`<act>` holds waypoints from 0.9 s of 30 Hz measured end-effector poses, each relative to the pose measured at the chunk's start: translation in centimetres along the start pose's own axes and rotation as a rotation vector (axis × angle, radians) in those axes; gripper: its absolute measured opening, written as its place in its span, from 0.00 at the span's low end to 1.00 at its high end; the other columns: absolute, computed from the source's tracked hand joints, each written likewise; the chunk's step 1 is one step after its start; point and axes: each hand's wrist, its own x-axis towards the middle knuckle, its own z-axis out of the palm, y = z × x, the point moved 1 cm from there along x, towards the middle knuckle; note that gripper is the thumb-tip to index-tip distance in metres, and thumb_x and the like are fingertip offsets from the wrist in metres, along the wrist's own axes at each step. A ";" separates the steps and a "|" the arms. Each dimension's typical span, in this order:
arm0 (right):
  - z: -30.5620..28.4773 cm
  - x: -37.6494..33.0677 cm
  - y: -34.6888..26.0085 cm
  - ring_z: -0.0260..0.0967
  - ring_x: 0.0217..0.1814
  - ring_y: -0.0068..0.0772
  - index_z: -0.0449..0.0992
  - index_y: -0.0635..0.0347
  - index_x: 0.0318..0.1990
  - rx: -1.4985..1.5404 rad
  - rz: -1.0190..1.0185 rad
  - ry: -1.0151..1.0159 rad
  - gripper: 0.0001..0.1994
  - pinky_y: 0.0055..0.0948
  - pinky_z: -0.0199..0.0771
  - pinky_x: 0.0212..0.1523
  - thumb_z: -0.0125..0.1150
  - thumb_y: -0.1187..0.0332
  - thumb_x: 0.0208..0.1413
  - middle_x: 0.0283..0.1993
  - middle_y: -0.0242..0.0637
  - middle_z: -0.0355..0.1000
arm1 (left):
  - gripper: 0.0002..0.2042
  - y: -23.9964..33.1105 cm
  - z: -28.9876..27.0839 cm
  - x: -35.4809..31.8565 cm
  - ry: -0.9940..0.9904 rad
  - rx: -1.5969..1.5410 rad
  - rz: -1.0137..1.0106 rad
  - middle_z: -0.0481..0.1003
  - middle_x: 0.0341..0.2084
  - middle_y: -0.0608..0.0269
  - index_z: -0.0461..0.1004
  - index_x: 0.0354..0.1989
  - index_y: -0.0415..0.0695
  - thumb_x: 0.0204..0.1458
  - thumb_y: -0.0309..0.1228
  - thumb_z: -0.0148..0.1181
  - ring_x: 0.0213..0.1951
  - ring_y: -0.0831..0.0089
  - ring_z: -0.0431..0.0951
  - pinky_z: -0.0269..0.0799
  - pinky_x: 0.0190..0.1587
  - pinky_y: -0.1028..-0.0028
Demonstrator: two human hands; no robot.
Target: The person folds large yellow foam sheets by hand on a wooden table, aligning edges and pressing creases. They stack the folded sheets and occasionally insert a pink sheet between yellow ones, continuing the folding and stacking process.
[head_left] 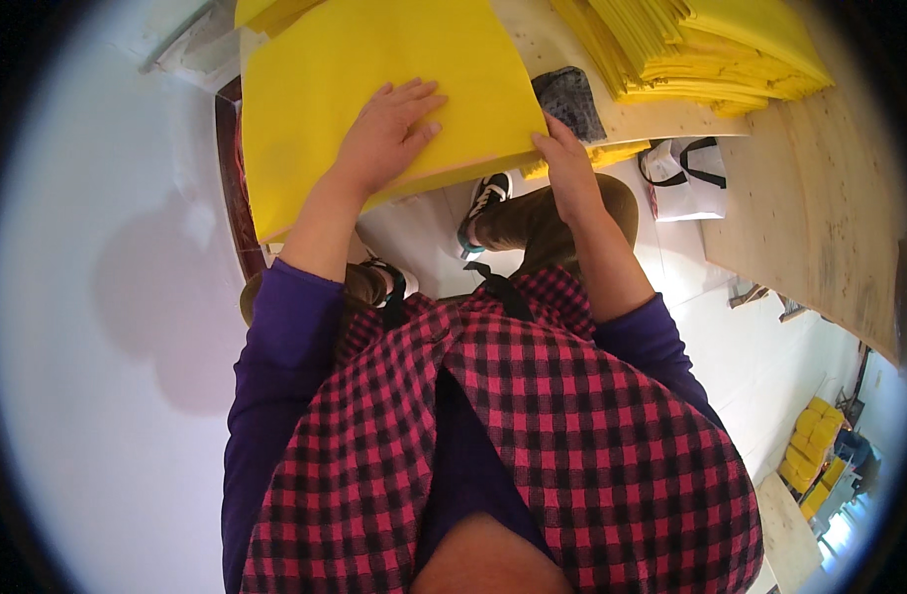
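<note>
A broad, smooth yellow fabric sheet (pixel 305 109) covers the table's near side and hangs a little over its front edge. My left hand (pixel 386 137) lies flat on it, fingers spread and pointing to the far right. At the sheet's right edge, by the near corner, my right hand (pixel 570 168) grips the margin between thumb and fingers; the fingers' undersides are hidden. Just beyond that hand, a crumpled dark grey cloth (pixel 569 99) rests on the wooden table (pixel 661 121).
A thick stack of folded yellow fabric pieces (pixel 711 59) stands at the far right of the table. More yellow fabric (pixel 617 153) shows below the tabletop. A white bag with black handles (pixel 693 183) is on the right, beside a large wooden panel (pixel 820 198). A white wall (pixel 107 327) rises on the left.
</note>
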 end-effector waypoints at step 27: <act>-0.6 2.8 -0.5 0.65 0.57 0.43 0.66 0.62 0.56 -0.599 -0.380 0.090 0.28 0.35 0.64 0.57 0.65 0.67 0.45 0.56 0.48 0.66 | 0.18 -0.1 0.0 -0.2 0.023 -0.018 0.010 0.66 0.57 0.58 0.69 0.55 0.46 0.54 0.33 0.52 0.62 0.59 0.60 0.48 0.65 0.58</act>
